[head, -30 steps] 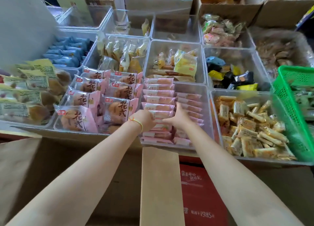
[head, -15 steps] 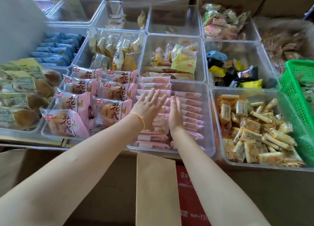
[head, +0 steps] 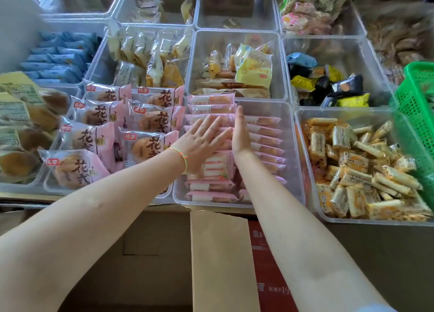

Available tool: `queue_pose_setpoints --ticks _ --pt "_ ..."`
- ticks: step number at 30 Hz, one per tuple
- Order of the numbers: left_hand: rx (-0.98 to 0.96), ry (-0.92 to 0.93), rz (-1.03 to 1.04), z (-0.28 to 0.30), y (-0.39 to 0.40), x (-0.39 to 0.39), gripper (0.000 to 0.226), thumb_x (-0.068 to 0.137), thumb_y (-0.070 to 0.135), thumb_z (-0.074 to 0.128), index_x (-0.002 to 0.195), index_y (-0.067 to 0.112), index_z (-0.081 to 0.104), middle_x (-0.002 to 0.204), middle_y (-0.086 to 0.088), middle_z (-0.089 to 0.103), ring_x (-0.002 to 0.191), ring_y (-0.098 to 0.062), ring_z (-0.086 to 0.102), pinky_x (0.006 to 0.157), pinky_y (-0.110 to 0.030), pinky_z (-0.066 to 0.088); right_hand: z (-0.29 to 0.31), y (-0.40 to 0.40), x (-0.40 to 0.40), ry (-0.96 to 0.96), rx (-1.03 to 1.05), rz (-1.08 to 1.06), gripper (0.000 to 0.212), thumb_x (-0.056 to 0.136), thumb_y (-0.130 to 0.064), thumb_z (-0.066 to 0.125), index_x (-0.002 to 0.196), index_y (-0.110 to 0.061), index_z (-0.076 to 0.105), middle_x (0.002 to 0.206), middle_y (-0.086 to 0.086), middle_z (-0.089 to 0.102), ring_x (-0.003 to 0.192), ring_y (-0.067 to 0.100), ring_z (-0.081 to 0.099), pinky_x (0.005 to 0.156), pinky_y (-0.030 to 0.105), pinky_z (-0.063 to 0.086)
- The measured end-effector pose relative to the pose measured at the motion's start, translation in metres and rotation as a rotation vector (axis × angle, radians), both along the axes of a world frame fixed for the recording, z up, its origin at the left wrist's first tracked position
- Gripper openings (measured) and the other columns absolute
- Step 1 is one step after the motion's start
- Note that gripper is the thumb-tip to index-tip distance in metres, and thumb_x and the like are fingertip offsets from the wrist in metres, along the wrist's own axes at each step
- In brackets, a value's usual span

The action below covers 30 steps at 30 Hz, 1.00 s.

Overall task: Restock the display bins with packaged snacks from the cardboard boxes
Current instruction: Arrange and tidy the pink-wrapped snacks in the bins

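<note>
Head view. Clear bin (head: 292, 152) at near centre of the display, holding two columns of slim pink-wrapped snack packs (head: 264, 133) laid flat, one behind another from near to far. Left column stacked higher than the right.

Left hand (head: 199, 145): palm down, lying flat on the left column of pink packs. Fingers straight and spread, tips pointing far-right. Bright cord bracelet (head: 182, 157) at the wrist.

Right hand (head: 240, 133): set on edge between the two columns, fingers straight and pressed together, pointing away. Palm faces left toward the left column and appears to touch it. Nothing gripped by either hand.

Left of that bin, another clear bin with large pink packets of round cakes (head: 143, 145), overlapping in rows. Further left, brown buns in green-printed wrappers (head: 21, 123).

Right of the centre bin, a clear bin of small yellow-and-orange wrapped bars (head: 361, 170), piled loose. Green mesh basket (head: 416, 123) at the right edge, leaning over that bin's far corner.

Far row: blue packets (head: 58, 60) at left, pale yellow packs (head: 150, 55), mixed yellow pastries (head: 253, 65), black and yellow sachets (head: 328, 86).

Near edge: open cardboard box (head: 220, 260) below the arms, one brown flap standing up, red printed panel just right of it. Box contents not visible.
</note>
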<state>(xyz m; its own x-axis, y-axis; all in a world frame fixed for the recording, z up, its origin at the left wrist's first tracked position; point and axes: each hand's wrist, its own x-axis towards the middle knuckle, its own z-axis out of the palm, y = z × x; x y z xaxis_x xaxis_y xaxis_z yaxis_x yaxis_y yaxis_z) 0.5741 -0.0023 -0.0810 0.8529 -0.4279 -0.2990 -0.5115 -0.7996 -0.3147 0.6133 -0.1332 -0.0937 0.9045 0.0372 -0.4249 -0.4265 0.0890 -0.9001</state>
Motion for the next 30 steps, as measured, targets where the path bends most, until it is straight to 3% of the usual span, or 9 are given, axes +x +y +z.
queue_pose_setpoints --ticks 9,12,14,18,20,22,24,27,30 --pt "-0.065 -0.022 0.019 -0.005 0.006 -0.003 0.142 0.068 0.068 0.069 0.143 0.015 -0.039 0.159 -0.022 -0.022 0.147 -0.044 -0.017 0.121 -0.054 -0.001 -0.009 -0.001 0.002 0.086 0.016 0.129 0.103 0.066 -0.097 0.033 0.131 -0.023 0.064 0.13 0.006 0.065 0.12 0.022 0.062 0.105 0.046 0.048" --pt "-0.114 0.011 0.065 -0.002 0.003 -0.007 0.143 0.063 0.079 0.066 0.147 0.019 -0.033 0.16 -0.019 -0.023 0.146 -0.042 -0.021 0.121 -0.053 -0.005 0.014 -0.014 -0.01 0.063 0.056 0.088 0.068 0.098 -0.069 0.021 0.113 -0.024 0.07 0.104 -0.005 0.074 0.098 0.009 0.072 0.079 0.026 0.059" --pt "-0.112 0.004 0.067 -0.004 0.0 -0.012 0.141 0.065 0.077 0.066 0.148 0.02 -0.032 0.159 -0.02 -0.024 0.146 -0.042 -0.022 0.12 -0.055 -0.005 0.003 -0.021 -0.018 0.003 0.104 -0.003 0.06 0.104 -0.057 0.018 0.123 -0.023 0.063 0.101 -0.019 0.07 0.1 -0.004 0.066 0.072 0.011 0.052" --pt "-0.037 -0.035 0.049 -0.006 -0.001 -0.012 0.139 0.07 0.069 0.069 0.147 0.014 -0.033 0.158 -0.022 -0.025 0.143 -0.042 -0.026 0.119 -0.056 -0.008 0.004 0.001 -0.054 -0.017 0.036 0.016 0.066 0.098 -0.066 0.026 0.148 -0.027 0.043 0.151 -0.006 0.046 0.141 0.009 0.039 0.117 0.041 0.033" --pt "-0.009 -0.034 0.053 -0.004 0.0 -0.011 0.139 0.07 0.072 0.068 0.148 0.013 -0.032 0.158 -0.021 -0.026 0.145 -0.042 -0.024 0.119 -0.055 -0.008 0.003 0.007 -0.058 -0.022 -0.079 -0.008 0.069 0.097 -0.068 0.028 0.156 -0.031 0.026 0.163 -0.005 0.024 0.149 0.015 0.021 0.123 0.048 0.018" --pt "-0.023 -0.009 0.075 -0.001 -0.002 -0.011 0.139 0.07 0.071 0.069 0.149 0.015 -0.03 0.16 -0.019 -0.024 0.147 -0.041 -0.021 0.121 -0.054 -0.006 0.004 0.002 -0.054 0.024 -0.07 0.049 0.083 0.087 -0.082 0.026 0.154 -0.034 0.031 0.16 -0.004 0.031 0.147 0.016 0.028 0.121 0.048 0.022" --pt "-0.054 0.041 0.115 0.006 -0.008 -0.011 0.136 0.071 0.067 0.072 0.151 0.019 -0.026 0.161 -0.018 -0.021 0.148 -0.04 -0.018 0.121 -0.054 -0.002 0.009 -0.019 -0.054 -0.001 -0.162 0.09 0.08 0.089 -0.08 0.027 0.15 -0.029 0.041 0.153 -0.003 0.044 0.141 0.016 0.039 0.118 0.044 0.03" --pt "-0.132 0.087 0.187 0.026 -0.024 -0.013 0.123 0.074 0.063 0.072 0.156 0.02 -0.008 0.163 -0.018 -0.01 0.15 -0.04 -0.005 0.122 -0.053 0.007 0.02 -0.065 -0.055 -0.132 -0.467 0.083 0.03 0.102 -0.035 0.044 0.121 -0.021 0.063 0.114 -0.005 0.066 0.108 0.014 0.059 0.094 0.032 0.048" --pt "-0.301 -0.004 0.169 0.047 -0.049 -0.024 0.082 0.081 0.05 0.07 0.145 0.014 0.033 0.152 -0.017 0.028 0.138 -0.035 0.03 0.111 -0.045 0.034 0.024 -0.102 -0.06 -0.177 -0.679 0.297 0.014 0.093 -0.021 0.056 0.085 -0.023 0.067 0.083 -0.007 0.067 0.081 0.015 0.064 0.069 0.03 0.051"
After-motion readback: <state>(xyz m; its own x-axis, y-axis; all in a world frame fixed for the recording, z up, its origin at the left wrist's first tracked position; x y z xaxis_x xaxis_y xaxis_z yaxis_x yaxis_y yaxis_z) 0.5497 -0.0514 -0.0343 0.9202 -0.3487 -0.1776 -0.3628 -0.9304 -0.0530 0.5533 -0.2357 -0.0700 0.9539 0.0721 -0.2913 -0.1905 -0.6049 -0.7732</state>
